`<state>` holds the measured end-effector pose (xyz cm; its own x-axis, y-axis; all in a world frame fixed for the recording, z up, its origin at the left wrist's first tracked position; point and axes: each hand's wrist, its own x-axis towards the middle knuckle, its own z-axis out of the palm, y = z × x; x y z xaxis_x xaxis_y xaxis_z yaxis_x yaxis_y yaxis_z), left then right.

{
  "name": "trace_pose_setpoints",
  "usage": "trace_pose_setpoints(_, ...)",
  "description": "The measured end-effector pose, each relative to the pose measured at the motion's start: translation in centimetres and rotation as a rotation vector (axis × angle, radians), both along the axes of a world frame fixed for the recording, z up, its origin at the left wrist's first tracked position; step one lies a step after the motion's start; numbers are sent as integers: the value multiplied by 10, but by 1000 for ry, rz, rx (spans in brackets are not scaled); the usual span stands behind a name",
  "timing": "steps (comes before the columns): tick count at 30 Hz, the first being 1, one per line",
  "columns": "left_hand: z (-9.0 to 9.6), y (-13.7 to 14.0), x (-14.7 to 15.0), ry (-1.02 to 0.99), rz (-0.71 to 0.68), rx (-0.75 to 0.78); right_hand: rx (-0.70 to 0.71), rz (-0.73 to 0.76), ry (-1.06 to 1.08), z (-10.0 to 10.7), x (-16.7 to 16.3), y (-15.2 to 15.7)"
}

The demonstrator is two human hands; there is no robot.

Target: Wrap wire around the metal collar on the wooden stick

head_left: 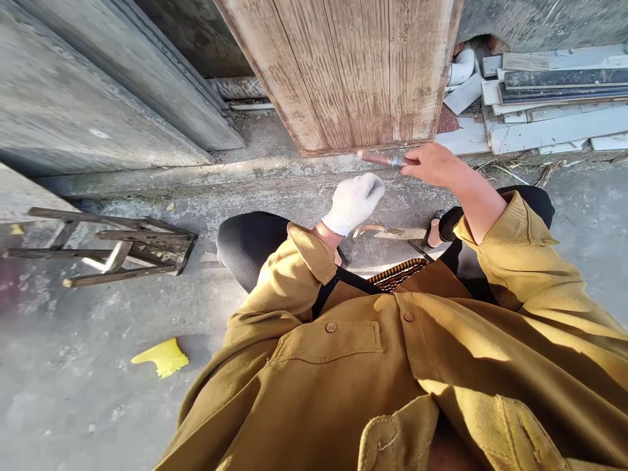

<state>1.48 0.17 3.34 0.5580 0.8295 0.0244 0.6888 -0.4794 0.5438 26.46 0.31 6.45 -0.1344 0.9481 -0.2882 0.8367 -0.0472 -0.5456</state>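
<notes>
My right hand point(434, 165) is bare and closed around a wooden-handled tool point(380, 158) with wire wound about its shaft. The tool lies roughly level, its blunt pale end pointing left, close to the lower edge of a weathered wooden panel point(343, 78). To the left and nearer me, my left hand point(354, 201) wears a white knit glove. Its fingers are curled into a fist, and whatever may be inside is hidden. On the ground between my feet lies a curved wooden piece point(377, 230), partly in shadow.
A wooden stool point(132, 245) lies on its side at the left. A torn yellow piece point(164, 358) rests on the concrete floor. Stacked boards point(554, 98) and a white pipe point(462, 67) are by the wall at right. Grey panels point(93, 98) lean at upper left.
</notes>
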Motion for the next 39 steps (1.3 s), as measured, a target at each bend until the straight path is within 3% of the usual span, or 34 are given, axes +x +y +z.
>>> trace_pose_setpoints(3,-3,-2,5,198,-150,60,3,144,-24,-28,4,1)
trace_pose_setpoints(6,-3,-2,8,203,-338,-51,-153,528,172,-44,7,0)
trace_pose_setpoints(8,-1,0,7,70,-431,-215,-372,726,218,-36,8,-2)
trace_pose_setpoints(10,2,3,3,-105,-475,-396,-558,783,227,-14,8,-4)
trace_pose_setpoints(12,5,6,-1,-261,-464,-513,-614,730,227,9,7,-6)
trace_pose_setpoints(15,2,7,-5,-452,-326,-540,-558,679,294,30,9,-5)
trace_pose_setpoints(22,-28,3,5,-886,-47,-775,-384,503,430,36,17,-6)
trace_pose_setpoints(25,-32,1,8,-887,-5,-875,-294,429,538,38,20,-8)
trace_pose_setpoints(28,-26,-1,7,-821,-62,-892,-139,242,601,30,23,-4)
trace_pose_setpoints(30,-21,-1,6,-788,-115,-855,-82,227,578,17,26,2)
trace_pose_setpoints(32,-18,0,5,-731,-163,-829,-30,254,467,0,28,9)
trace_pose_setpoints(35,-16,6,3,-635,-204,-788,139,35,195,-28,27,14)
trace_pose_setpoints(37,-14,11,0,-579,-191,-729,89,61,100,-43,22,13)
trace_pose_setpoints(39,-11,15,-2,-504,-194,-664,-95,279,97,-49,16,9)
